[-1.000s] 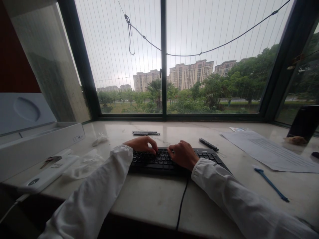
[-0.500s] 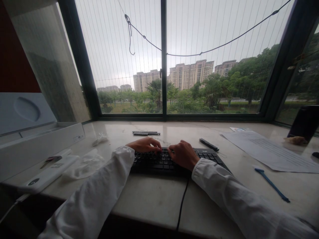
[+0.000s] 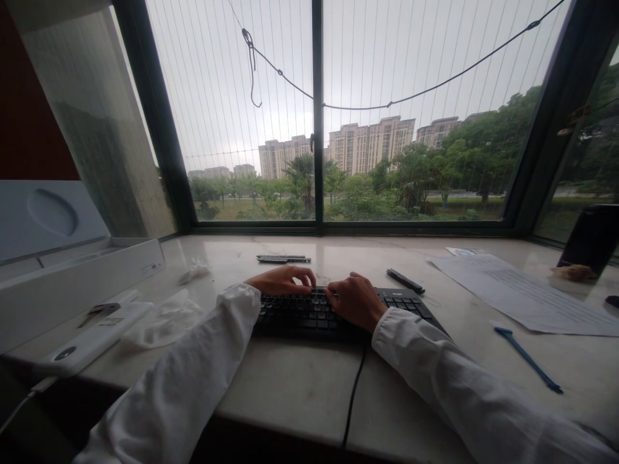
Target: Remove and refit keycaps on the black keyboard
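Note:
A black corded keyboard lies flat in front of me, partly covered by both hands. My left hand is over its upper left-middle part, the fingers bent and their tips brought close to the thumb near the back row. Whatever sits between those tips is too small to make out. My right hand rests on the right-middle keys with its fingers curled in, thumb and forefinger together near the back row. What they pinch, if anything, is hidden. The two hands' fingertips are close together but apart.
Behind the keyboard lie dark narrow strips and another dark bar. Printed paper and a blue tool are at right. A white power bank with a key, crumpled plastic and a white box stand left.
My left hand's fingertips have lifted slightly from the keys and drawn toward the keyboard's back edge. My right hand holds nearly the same position.

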The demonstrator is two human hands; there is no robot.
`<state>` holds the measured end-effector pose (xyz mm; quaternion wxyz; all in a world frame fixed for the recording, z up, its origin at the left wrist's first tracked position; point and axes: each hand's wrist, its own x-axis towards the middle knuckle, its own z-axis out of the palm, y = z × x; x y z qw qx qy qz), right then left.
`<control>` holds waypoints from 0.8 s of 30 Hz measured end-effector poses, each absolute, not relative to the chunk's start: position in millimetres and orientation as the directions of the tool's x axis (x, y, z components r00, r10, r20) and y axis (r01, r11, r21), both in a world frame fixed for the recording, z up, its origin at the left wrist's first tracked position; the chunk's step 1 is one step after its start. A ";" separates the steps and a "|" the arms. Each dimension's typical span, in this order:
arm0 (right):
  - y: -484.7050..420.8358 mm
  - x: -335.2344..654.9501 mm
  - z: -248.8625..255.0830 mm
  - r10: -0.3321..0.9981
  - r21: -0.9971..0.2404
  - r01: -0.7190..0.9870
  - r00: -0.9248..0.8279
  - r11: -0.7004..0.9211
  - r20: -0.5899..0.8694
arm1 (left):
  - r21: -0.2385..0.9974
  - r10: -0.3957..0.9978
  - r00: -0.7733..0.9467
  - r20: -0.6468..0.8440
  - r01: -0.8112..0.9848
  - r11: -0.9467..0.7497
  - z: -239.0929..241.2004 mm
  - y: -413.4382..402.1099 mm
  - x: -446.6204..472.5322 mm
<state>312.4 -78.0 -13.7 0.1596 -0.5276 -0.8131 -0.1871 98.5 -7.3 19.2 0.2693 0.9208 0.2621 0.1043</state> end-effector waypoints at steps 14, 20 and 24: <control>-75.7 312.2 -15.9 0.792 0.140 0.917 -0.394 0.374 0.467 | 0.536 0.513 0.852 0.105 0.386 -0.751 14.2 -7.1 99.9; -76.8 312.5 -15.1 0.795 0.145 0.916 -0.398 0.375 0.458 | 0.545 0.524 0.849 0.061 0.412 -0.730 14.5 -6.7 98.3; -76.5 312.9 -15.6 0.780 0.148 0.910 -0.409 0.388 0.473 | 0.565 0.589 0.808 0.005 0.483 -0.668 16.4 -8.4 97.1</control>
